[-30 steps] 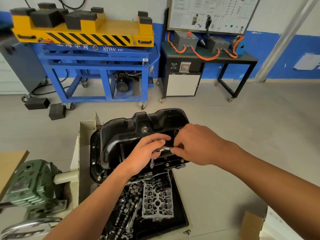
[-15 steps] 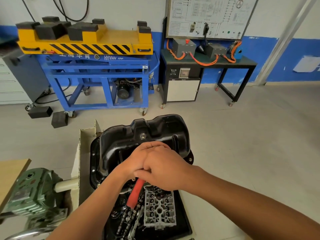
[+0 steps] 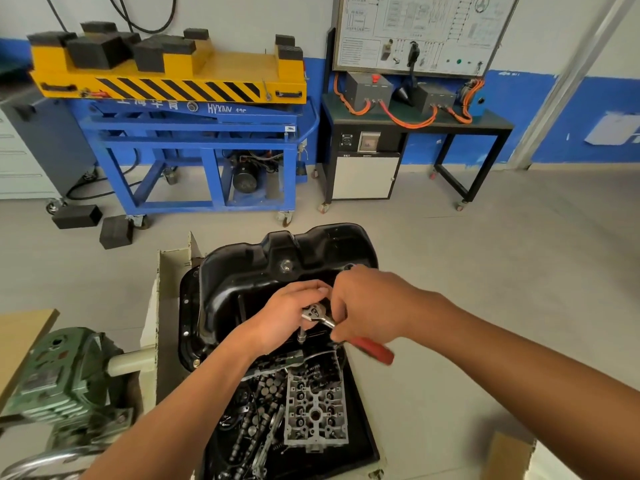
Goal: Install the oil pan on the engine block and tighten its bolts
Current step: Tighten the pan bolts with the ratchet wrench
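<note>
The black oil pan point(image 3: 263, 268) sits upside-up on the engine block at the centre, its flange showing bolt holes along the left edge. A ratchet wrench point(image 3: 370, 348) with a red handle and chrome head stands on a socket at the pan's near edge. My left hand point(image 3: 287, 317) holds the ratchet head and socket from the left. My right hand point(image 3: 367, 303) grips the handle, which points down to the right. The bolt under the socket is hidden.
A black tray point(image 3: 360, 434) of engine parts with an aluminium valve housing point(image 3: 315, 410) lies just below the pan. A green gearbox point(image 3: 59, 379) stands at left. A blue and yellow lift cart point(image 3: 187, 133) and a black bench point(image 3: 415, 126) stand at the back.
The ratchet handle has swung from pointing down-left under my hands to pointing down-right. My right hand moved right with it; my left hand stayed on the ratchet head.
</note>
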Tool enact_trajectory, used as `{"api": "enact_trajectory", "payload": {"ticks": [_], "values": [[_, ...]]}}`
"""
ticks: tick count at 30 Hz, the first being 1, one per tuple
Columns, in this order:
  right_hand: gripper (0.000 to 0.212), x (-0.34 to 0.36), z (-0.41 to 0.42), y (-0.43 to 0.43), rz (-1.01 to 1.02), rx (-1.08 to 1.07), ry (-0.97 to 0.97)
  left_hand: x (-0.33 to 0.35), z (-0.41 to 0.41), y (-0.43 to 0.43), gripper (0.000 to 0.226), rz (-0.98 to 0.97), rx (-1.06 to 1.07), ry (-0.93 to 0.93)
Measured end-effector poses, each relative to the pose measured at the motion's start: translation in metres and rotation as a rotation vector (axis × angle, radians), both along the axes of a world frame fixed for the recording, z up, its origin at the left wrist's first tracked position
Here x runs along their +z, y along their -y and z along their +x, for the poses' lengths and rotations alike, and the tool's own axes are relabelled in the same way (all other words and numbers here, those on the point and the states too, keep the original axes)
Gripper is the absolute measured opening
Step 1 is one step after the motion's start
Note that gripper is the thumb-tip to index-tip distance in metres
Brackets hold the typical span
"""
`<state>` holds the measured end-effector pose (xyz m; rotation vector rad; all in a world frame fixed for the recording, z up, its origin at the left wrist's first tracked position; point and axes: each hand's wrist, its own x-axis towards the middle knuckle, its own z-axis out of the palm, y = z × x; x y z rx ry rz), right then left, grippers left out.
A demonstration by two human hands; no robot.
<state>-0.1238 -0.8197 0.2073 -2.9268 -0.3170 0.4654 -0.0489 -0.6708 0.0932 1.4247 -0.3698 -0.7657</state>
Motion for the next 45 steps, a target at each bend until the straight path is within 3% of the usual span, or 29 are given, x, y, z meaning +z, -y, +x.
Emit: {"api": "enact_trajectory", "payload": {"ticks": [4, 8, 13, 18, 23, 27, 32, 40, 45], "values": [[0.016, -0.003, 0.004, 0.005, -0.140, 0.040, 0.223, 0.010, -0.004, 0.001, 0.026, -0.096, -0.032, 0.002], [0.014, -0.019, 0.010, 0.004, -0.211, 0.078, 0.384, 0.012, -0.002, -0.002, 0.052, -0.122, -0.178, 0.006], [0.020, -0.030, 0.018, 0.013, -0.046, 0.118, 0.446, 0.013, -0.007, -0.001, 0.063, -0.099, -0.226, 0.061], [0.027, -0.030, 0.010, 0.021, -0.048, 0.125, 0.430, 0.016, -0.007, -0.002, 0.088, -0.108, -0.185, 0.111], [0.032, -0.016, -0.003, 0.019, -0.118, 0.060, 0.343, 0.014, -0.004, 0.001, 0.037, -0.132, -0.040, 0.120], [0.043, -0.013, -0.011, 0.012, -0.052, 0.053, 0.243, 0.010, -0.002, 0.005, 0.025, -0.162, 0.050, 0.077], [0.059, -0.027, -0.018, -0.014, 0.164, 0.081, 0.190, 0.011, -0.004, 0.010, 0.023, -0.099, 0.060, 0.201], [0.055, -0.042, -0.014, -0.044, 0.204, 0.104, 0.370, 0.014, -0.007, 0.008, 0.024, -0.211, 0.027, 0.065], [0.050, -0.032, -0.015, -0.033, 0.187, 0.088, 0.178, 0.011, -0.004, 0.006, 0.030, -0.163, -0.015, 0.090]]}}
